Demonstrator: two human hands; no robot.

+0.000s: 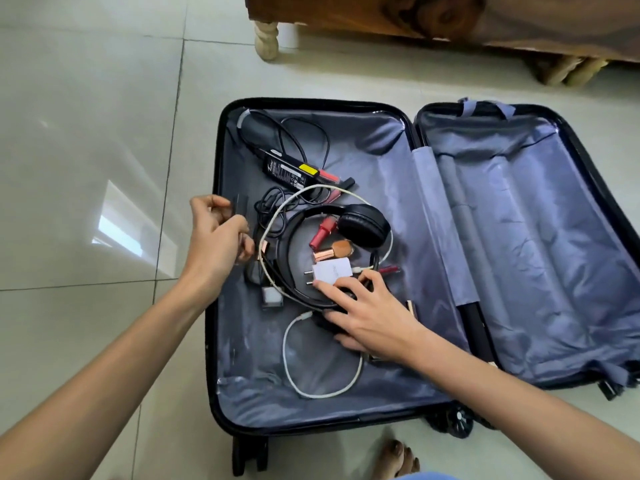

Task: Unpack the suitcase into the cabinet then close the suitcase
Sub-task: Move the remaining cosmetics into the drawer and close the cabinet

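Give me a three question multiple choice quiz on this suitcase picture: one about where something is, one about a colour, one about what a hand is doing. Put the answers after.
1. Where does the white charger plug lie?
A. On the floor tiles.
B. Inside the loop of the headphones band.
C. On the wooden furniture.

2. What colour are the headphones?
A. White.
B. Red.
C. Black.

3. What is the left hand doing?
A. Pinching a small black item.
B. Lying flat on the floor.
C. Gripping the white cable.

Answers: 1 B, the band curves around the plug. 2 C, the ear cup and band are both black. 3 A, the thumb and fingers close on the item.
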